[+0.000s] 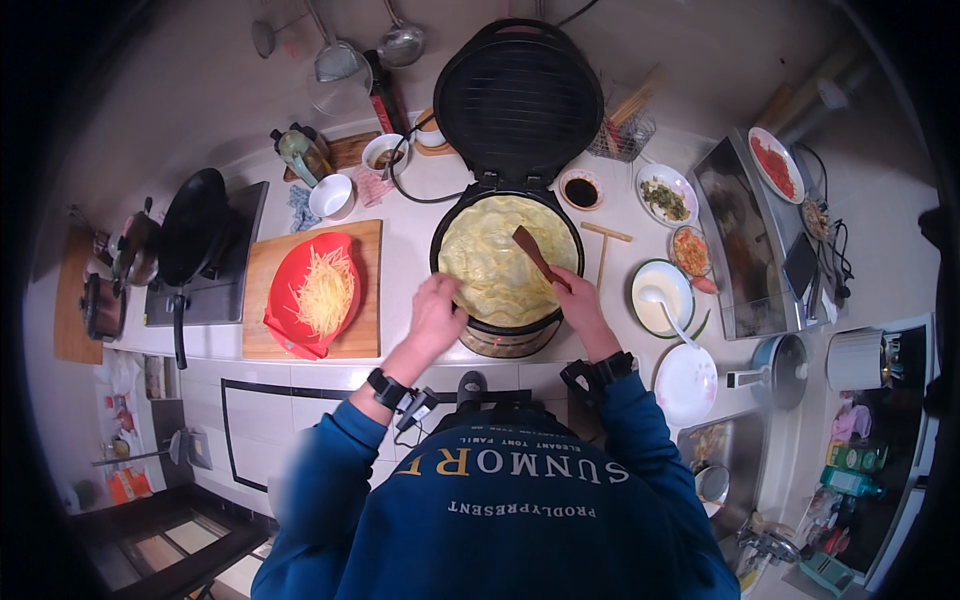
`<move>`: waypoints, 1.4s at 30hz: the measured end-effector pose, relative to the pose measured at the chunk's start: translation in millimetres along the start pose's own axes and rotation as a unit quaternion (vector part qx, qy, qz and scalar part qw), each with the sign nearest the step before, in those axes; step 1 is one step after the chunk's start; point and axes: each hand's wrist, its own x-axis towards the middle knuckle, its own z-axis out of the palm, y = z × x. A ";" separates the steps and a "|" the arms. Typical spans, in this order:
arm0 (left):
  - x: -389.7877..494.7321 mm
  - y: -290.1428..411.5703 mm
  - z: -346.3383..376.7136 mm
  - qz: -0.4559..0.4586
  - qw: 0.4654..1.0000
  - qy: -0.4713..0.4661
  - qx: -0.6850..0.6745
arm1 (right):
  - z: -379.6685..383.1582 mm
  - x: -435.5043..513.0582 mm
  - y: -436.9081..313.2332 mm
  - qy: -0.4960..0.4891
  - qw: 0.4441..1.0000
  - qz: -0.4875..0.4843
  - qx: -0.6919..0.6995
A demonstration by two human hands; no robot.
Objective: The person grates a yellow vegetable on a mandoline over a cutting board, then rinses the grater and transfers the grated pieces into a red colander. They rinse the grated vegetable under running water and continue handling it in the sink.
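A pale yellow pancake [491,255] covers the lower plate of a round electric griddle [469,322], whose black lid [519,97] stands raised behind it. My right hand [579,296] holds a brown wooden spatula [534,253] by its handle, the blade over the pancake. At the griddle's left front rim is my left hand [439,313], fingers bent at the pancake's edge; whether they pinch it cannot be told. A red plastic basket of shredded potato [325,292] sits to the left. On the right lie a wooden T-shaped spreader [606,236] and a bowl of batter with a ladle [661,298].
A wooden cutting board [367,330] lies under the basket. A black wok [193,225] stands at the far left. Small bowl of dark sauce [581,190], plate of chopped greens [666,196] and bowl of chopped vegetables [690,252] are on the right. A black cord [405,191] loops beside the griddle.
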 end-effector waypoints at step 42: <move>381.7 120.9 -151.9 0.109 0.985 -0.095 0.093 | -17.4 -89.5 1.8 0.087 0.993 0.046 0.069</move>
